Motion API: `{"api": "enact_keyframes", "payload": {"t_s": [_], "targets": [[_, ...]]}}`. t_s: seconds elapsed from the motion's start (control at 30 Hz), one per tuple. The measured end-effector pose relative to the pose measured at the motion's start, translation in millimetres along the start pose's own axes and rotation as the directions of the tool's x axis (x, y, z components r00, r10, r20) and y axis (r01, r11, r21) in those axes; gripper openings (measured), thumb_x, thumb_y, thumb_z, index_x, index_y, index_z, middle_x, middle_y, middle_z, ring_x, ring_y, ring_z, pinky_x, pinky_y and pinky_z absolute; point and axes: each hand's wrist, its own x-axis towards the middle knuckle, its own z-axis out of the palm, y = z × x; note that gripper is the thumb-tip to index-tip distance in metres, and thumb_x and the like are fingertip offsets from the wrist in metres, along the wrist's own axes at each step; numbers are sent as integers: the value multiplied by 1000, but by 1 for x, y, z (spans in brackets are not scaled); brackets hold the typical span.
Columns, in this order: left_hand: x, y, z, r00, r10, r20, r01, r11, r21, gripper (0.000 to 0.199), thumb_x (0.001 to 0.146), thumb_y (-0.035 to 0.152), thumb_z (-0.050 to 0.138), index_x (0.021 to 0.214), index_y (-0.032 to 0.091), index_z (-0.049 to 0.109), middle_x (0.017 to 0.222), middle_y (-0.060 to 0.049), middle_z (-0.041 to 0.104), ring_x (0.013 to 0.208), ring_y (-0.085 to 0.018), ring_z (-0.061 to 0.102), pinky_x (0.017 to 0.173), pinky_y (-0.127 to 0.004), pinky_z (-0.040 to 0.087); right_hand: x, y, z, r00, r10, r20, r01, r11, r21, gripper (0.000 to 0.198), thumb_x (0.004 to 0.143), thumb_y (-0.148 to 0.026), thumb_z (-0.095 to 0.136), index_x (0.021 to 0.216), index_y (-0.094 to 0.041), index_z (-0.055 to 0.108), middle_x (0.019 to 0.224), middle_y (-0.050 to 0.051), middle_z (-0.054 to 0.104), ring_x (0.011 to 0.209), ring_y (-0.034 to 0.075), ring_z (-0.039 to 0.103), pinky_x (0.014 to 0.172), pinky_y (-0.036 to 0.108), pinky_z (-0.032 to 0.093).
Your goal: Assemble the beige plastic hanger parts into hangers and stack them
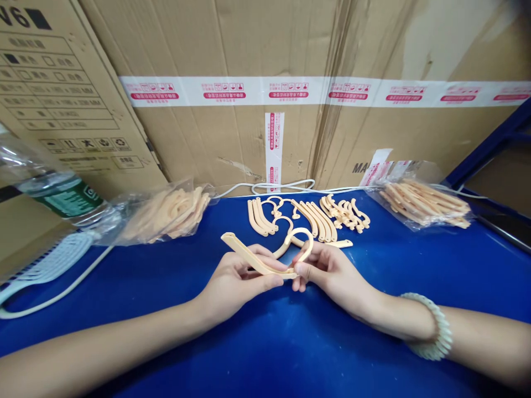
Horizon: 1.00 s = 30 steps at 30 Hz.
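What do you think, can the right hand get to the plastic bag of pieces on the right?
Probably yes: only blue table seems to lie between the right hand and the bag, but that hand holds a hooked piece.

head view | above tabletop [274, 354] | faces forward, down | near fingers [267, 283]

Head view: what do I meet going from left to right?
Pale blue plastic hairbrush, clear plastic bag of beige pieces, left hand, right hand, clear plastic bag of beige strips, flat dark object.
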Motion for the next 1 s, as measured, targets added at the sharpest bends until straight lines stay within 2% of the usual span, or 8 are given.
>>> {"api": "enact_keyframes", "payload": {"t_s": [0.13,0.27,0.43,0.57,0.7,0.8,0.9,1.0], "targets": [[0,1,1,1000,-3,-9,3,1000,0,7,76,24,74,82,22,79,86,-2,67,78,-16,66,74,-27,57,0,-2,2,1000,-28,3,28,999,-25,30,77,-42,76,80,-18,58,65,0,67,60,13,66,60,26,54],[2,0,1,996,-66,-61,61,995,-83,15,73,23,76,87,18,73,86,-2,73,79,-18,70,76,-29,58,-1,-6,5,995,-103,-4,102,992,-70,28,75,-42,78,76,-18,63,75,0,65,64,11,60,63,25,52],[4,-2,1,990,-112,-88,103,989,-101,26,72,26,77,93,16,67,86,-3,73,76,-18,69,69,-29,58,-2,-8,7,993,-116,-22,113,988,-104,29,73,-41,80,72,-18,63,73,-1,61,60,10,52,54,23,46],[4,0,2,990,-122,-71,112,986,-122,28,72,26,77,95,15,65,88,-4,72,77,-18,69,66,-27,57,-3,-8,7,997,-70,-12,68,993,-95,30,72,-43,80,73,-18,64,69,-1,62,55,9,51,49,22,45],[4,-1,4,993,-117,10,117,982,-150,31,71,22,78,98,15,63,87,-3,73,80,-18,71,75,-29,57,-3,-10,7,997,-73,1,73,991,-110,27,72,-42,80,75,-17,69,70,0,64,57,10,54,50,22,46],[3,-1,5,991,-116,66,125,980,-156,26,72,22,78,92,16,63,88,-4,75,81,-19,71,80,-32,57,-2,-17,5,994,-105,11,106,987,-118,24,72,-40,80,76,-18,71,69,0,66,58,11,55,52,22,47],[3,0,3,994,-105,40,110,982,-151,21,73,25,78,86,15,65,86,-5,75,79,-19,71,80,-33,57,0,-30,-3,987,-155,-46,147,978,-149,22,73,-38,80,81,-19,70,70,1,69,57,11,57,54,24,48],[5,2,1,993,-119,-10,116,981,-159,20,73,26,79,84,15,66,82,-3,74,74,-17,70,76,-31,56,5,-44,-19,952,-245,-184,206,957,-205,25,77,-41,76,88,-19,71,69,2,69,59,13,59,56,26,49]]}}
